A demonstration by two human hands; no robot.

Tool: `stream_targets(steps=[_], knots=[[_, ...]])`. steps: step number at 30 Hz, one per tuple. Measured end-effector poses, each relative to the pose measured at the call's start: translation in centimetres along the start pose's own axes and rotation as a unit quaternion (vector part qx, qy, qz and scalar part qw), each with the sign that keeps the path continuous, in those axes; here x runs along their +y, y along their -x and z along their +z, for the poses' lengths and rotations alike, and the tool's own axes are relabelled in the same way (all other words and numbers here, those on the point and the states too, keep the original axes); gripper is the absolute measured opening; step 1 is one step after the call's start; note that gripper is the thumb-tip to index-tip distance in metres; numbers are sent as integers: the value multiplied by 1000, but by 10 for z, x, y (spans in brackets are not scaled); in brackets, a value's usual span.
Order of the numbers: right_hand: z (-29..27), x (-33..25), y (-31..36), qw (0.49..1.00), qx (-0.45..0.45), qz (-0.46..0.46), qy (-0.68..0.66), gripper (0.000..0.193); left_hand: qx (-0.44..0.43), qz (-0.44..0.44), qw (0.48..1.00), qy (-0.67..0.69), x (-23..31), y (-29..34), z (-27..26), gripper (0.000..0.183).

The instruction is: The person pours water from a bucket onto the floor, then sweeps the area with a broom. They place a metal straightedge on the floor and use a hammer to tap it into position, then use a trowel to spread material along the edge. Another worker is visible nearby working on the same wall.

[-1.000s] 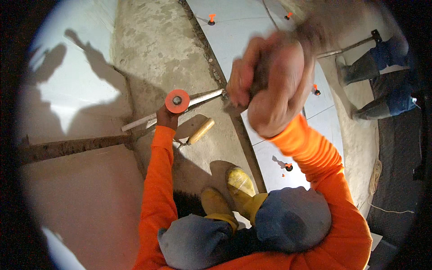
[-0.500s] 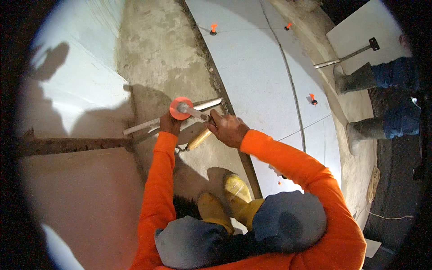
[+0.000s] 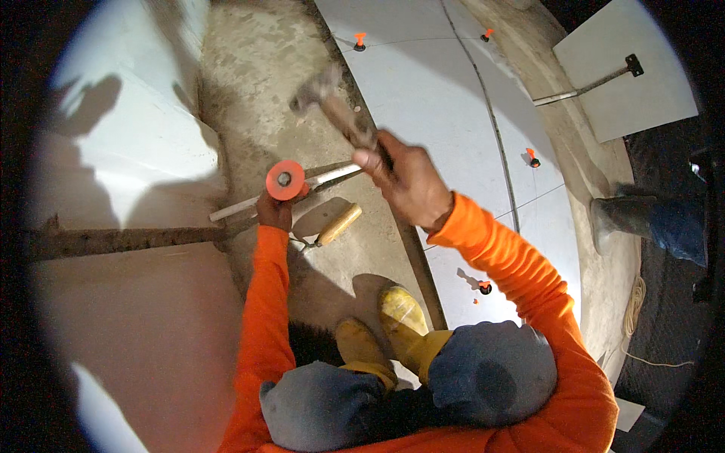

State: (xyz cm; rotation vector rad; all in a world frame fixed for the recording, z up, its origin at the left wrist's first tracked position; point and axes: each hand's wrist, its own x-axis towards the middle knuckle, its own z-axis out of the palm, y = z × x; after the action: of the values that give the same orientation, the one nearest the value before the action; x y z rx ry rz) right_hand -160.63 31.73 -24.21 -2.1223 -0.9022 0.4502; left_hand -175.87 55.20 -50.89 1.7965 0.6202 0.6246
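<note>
My left hand (image 3: 273, 214) is closed round a chisel with a round orange hand guard (image 3: 275, 183); its metal struck end shows in the middle, and the blade is hidden below. In my right hand (image 3: 415, 181) is a hammer (image 3: 349, 121), gripped by the handle. Its head is blurred by motion and held up, apart from the chisel, over the bare concrete. A pale straight bar (image 3: 234, 210) lies on the floor, passing behind the chisel. Close to my left hand, a trowel with a wooden handle (image 3: 340, 225) rests on the concrete.
Large pale floor tiles (image 3: 423, 98) lie to the right, bearing orange levelling pieces (image 3: 359, 42) with black bases. Another person's boot (image 3: 623, 223) stands beyond them. At the far right are a leaning panel (image 3: 649, 98), a long-handled tool (image 3: 596, 84) and a coiled cord (image 3: 631, 309).
The hammer head has lifted off the chisel's end, upward and away. My left hand and the chisel have shifted slightly left. Of the other person's two boots, one now shows.
</note>
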Motion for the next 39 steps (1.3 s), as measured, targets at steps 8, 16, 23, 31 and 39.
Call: stream_targets(steps=[8, 16, 23, 31, 39], knots=[[-3, -9, -8, 898, 183, -256, -309, 39, -85, -80, 983, 140, 13, -21, 2, 36], [7, 5, -15, 992, 16, -126, 27, 42, -124, -59, 989, -61, 27, -24, 9, 32], [12, -10, -5, 995, 21, -70, -71, 45, -154, -38, 977, -140, 28, -23, 7, 32], [10, 27, -3, 970, 93, -149, -169, 42, -99, -4, 979, -177, 19, -19, 12, 26], [60, 83, 14, 991, -75, -14, 109, 39, -29, 42, 983, -178, -6, 0, 10, 29]])
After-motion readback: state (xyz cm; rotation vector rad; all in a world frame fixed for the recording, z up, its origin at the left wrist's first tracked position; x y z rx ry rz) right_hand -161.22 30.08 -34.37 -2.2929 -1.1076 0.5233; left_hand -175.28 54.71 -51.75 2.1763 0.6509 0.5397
